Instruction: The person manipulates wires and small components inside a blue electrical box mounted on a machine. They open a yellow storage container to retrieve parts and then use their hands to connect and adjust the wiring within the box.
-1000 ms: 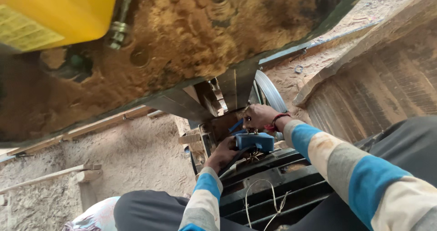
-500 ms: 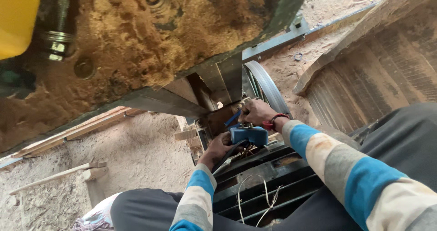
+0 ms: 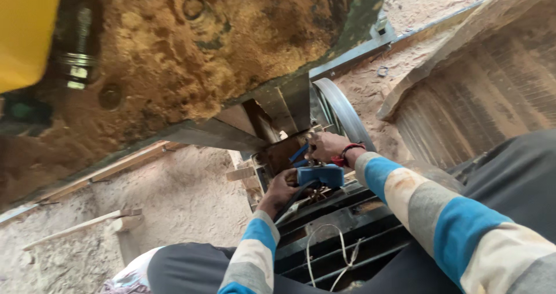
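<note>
My left hand [image 3: 282, 187] grips a blue tool body [image 3: 320, 175] from below, with a dark cable or hose running down from it. My right hand [image 3: 328, 146] is closed around a blue-handled part and small metal fitting just above that tool, close to a grey metal wheel rim [image 3: 341, 111]. Both hands work under a large sawdust-caked machine housing [image 3: 191, 57]. Both sleeves are striped blue, grey and cream. What exactly the right fingers pinch is partly hidden.
A black metal frame with bars [image 3: 347, 236] and a loose white cord [image 3: 341, 247] lies below the hands. Timber planks [image 3: 480, 91] stand at right. Sawdust-covered ground with wooden strips [image 3: 81, 227] spreads left. A yellow part [image 3: 23, 28] sits top left.
The view has swung, so the yellow part slid to the left edge. Both hands stay at the same spot on the blue tool, with only small shifts of the fingers.
</note>
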